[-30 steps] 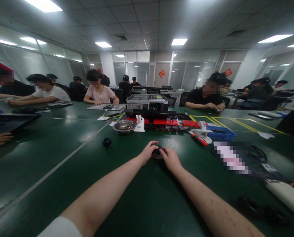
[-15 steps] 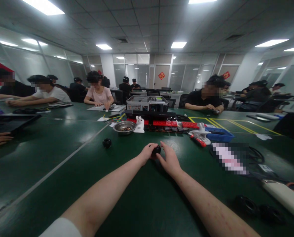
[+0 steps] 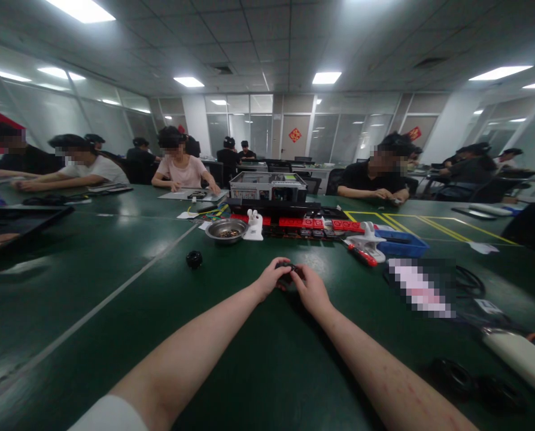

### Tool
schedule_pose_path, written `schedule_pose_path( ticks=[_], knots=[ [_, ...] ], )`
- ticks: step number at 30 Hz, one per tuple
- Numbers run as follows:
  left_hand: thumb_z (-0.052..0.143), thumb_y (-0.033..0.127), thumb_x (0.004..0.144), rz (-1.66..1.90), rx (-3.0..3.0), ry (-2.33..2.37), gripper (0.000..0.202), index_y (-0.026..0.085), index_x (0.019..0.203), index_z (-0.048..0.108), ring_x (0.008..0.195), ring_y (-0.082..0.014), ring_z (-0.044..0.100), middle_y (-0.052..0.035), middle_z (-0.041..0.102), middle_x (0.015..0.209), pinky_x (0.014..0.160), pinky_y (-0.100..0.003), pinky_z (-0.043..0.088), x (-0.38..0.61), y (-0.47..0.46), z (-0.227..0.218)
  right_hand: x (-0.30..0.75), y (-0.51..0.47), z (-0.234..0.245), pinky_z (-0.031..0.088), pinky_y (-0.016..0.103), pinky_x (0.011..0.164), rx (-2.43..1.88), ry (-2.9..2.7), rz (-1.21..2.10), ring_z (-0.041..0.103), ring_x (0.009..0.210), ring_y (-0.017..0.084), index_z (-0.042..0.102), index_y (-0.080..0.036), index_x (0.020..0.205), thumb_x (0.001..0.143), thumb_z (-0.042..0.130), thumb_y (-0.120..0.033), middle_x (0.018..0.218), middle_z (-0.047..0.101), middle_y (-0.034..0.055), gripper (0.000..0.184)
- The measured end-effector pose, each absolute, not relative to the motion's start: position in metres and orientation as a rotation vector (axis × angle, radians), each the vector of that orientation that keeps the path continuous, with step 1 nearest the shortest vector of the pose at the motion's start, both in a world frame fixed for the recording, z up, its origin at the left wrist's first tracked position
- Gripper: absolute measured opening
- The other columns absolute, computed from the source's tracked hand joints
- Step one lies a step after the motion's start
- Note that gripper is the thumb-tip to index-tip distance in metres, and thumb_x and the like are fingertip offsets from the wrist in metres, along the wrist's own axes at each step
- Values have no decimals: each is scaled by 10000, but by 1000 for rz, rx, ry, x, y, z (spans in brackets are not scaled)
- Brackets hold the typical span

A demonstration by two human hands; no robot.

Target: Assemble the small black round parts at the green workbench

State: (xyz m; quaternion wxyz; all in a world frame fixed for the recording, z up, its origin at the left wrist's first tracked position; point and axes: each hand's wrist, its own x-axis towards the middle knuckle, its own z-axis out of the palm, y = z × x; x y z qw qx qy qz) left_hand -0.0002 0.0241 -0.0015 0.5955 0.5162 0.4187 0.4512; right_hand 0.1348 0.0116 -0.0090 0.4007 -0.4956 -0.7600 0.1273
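Observation:
A small glossy black round part (image 3: 287,269), its exact kind too small to tell, is held between both hands above the green table. My left hand (image 3: 270,279) closes on its left side, with the thumb across the top. My right hand (image 3: 312,287) grips the right side, fingers bent round it and partly hidden. A similar black round part (image 3: 194,259) lies by itself to the left. Beyond the hands are a metal bowl (image 3: 226,231) with small pieces in it and a white stand (image 3: 253,226).
A red-handled screwdriver (image 3: 361,255) lies beside a blue tray (image 3: 402,244) on the right. Two black rings (image 3: 453,378) sit near my right forearm, by a pale case (image 3: 521,359). An opened metal chassis (image 3: 267,188) stands at the back. Several people sit around the table.
My right hand has closed in from beside the black round part and now grips it. The part has turned between my hands. Across the table, a co-worker's hands have moved apart.

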Motion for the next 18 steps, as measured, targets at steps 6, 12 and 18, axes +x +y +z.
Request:
schedule_pose_path(
  ticks=[6,12,18],
  knots=[
    [423,455,729,1070,1101,1024,333,197,940,425,481,-101,529,-11,522,719,413,-226,429,1,27,-2,135,2,-1,365,378,826,-1062,-2011,59,461,940,213,481,-172,1051,737,471,-217,1002,538,80,317],
    [462,415,712,1089,1045,1050,304,172,895,477,535,-109,530,-28,532,729,424,-217,429,0,28,-2,131,-1,-5,376,393,820,-1115,-1939,91,455,965,221,356,-152,1175,734,481,-284,1049,502,101,477],
    [426,273,707,1119,999,984,235,192,923,465,560,-120,543,-28,519,781,413,-208,413,-2,29,-1,135,11,-11,402,349,745,-1303,-1832,271,508,839,196,393,-141,1138,783,395,-395,888,550,77,436]
  ],
)
